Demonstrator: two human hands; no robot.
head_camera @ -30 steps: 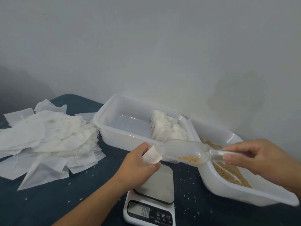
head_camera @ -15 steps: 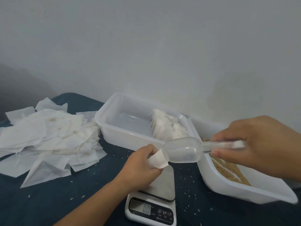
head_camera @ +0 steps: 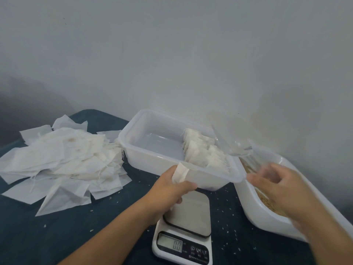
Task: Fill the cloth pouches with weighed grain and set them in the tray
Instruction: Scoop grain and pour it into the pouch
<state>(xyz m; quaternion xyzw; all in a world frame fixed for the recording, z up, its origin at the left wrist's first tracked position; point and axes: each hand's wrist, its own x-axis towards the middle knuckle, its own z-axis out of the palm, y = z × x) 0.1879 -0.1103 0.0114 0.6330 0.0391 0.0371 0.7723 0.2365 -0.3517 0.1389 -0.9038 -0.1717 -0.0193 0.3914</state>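
Since the earlier frame the clear plastic scoop is leaving the pouch mouth, now blurred over the grain bin. Loose flat pouches are lying heaped on the desk. Left hand is gripping the soft white pouch above the scale. Filled pouches are standing in the translucent tray. Right hand is motion-smeared; its fingers' grip cannot be told.

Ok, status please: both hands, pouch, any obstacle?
Left hand grips white cloth pouch above steel-topped scale. Right hand blurred, grip unclear. Nothing blocking.
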